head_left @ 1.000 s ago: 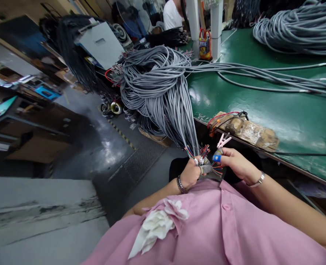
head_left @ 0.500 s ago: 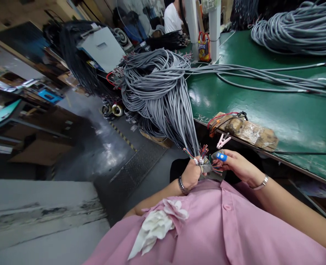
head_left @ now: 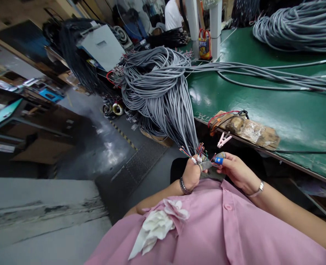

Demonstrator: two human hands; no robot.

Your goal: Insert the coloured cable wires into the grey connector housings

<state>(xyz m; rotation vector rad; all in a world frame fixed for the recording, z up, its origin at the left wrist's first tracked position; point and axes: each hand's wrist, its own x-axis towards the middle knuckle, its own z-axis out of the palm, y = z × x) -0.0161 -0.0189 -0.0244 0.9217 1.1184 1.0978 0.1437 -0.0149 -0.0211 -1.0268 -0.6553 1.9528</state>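
My left hand (head_left: 193,173) is closed around the ends of several grey cables (head_left: 189,138), just in front of my body. Coloured wires (head_left: 200,148) fan out above its fist, and white wrapping shows at the cable ends. Grey covers sit on some fingers of both hands. My right hand (head_left: 233,170), with a blue band on the thumb, pinches thin coloured wires (head_left: 215,165) that stick out to the right of my left fist. The two hands are close together. Exactly which wires lie between the right fingertips is too small to make out.
A green table (head_left: 248,106) carries a big grey cable coil (head_left: 297,27) and a wooden block (head_left: 251,130) with wires. A pink clothespin (head_left: 223,140) sticks out at its edge. The heaped cable bundle (head_left: 157,81) hangs off the left side. A person (head_left: 174,16) is beyond.
My right hand has moved slightly left and down, bringing its fingertips closer to the left fist. The left hand keeps its grip on the cables. The view has shifted a little.
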